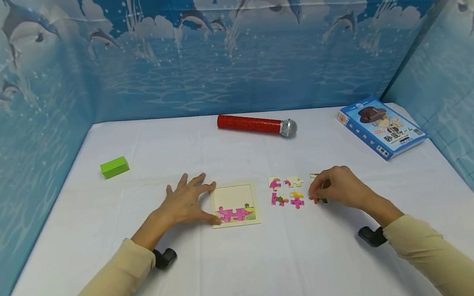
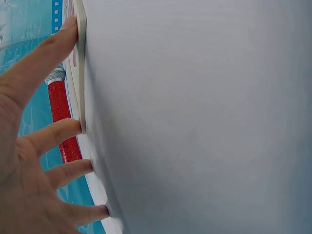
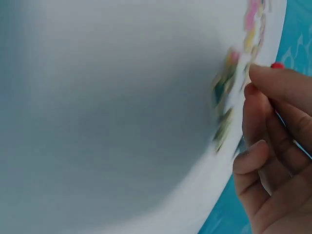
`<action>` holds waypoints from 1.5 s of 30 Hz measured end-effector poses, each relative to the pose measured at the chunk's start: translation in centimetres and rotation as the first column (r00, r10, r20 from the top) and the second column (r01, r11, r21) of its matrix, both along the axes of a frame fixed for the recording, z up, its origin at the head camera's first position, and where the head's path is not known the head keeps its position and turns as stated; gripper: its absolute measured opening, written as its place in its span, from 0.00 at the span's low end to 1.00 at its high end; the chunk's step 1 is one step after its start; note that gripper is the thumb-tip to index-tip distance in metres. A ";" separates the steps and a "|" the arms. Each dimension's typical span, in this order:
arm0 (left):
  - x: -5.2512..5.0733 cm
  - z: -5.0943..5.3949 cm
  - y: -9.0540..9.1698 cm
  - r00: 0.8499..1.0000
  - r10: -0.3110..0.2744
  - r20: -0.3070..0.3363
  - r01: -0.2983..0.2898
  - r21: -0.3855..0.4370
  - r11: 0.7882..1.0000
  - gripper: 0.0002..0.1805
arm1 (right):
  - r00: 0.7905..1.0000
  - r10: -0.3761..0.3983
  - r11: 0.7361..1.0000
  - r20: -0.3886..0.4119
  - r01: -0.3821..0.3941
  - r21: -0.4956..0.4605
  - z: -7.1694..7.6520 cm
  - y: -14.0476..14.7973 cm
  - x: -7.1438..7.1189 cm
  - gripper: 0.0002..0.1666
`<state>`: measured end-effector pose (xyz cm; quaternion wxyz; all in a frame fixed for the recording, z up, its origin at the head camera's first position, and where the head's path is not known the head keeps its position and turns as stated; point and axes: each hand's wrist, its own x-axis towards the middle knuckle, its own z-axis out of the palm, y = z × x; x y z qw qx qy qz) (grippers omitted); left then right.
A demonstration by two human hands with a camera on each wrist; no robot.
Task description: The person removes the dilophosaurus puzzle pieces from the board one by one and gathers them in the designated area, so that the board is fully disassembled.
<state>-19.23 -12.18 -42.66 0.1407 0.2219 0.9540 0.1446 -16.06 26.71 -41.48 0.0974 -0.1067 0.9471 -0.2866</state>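
One row point(image 1: 234, 215) in tray point(image 1: 233, 196), above it bare | loose pieces point(image 1: 297, 203) remaining | left hand point(image 1: 184, 203) splayed at tray | right hand point(image 1: 341, 186): can't tell grip

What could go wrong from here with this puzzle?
The right hand, close beside tightly grouped loose pieces, might nudge some out of place. The puzzle tray could slide or turn, since the left hand touches only its left side. The left thumb, near the fitted pink pieces, might disturb them.
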 end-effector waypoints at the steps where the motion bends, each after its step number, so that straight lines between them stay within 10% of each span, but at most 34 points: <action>1: 0.0 0.0 0.0 1.000 -0.001 0.001 0.001 -0.001 1.000 0.55 | 1.000 0.003 1.000 -0.010 -0.003 -0.007 0.1 -0.6 0.0 0.04; 18: 0.0 0.1 -0.4 0.999 -0.053 0.010 0.054 -0.025 0.998 0.55 | 0.944 0.319 0.944 -0.083 -0.325 -0.059 -0.7 -17.1 -0.2 0.14; 45: 0.0 0.5 -0.8 0.994 -0.088 0.057 0.089 -0.017 0.996 0.59 | 0.917 0.344 0.930 -0.200 -0.363 -0.065 -0.9 -18.4 -0.6 0.11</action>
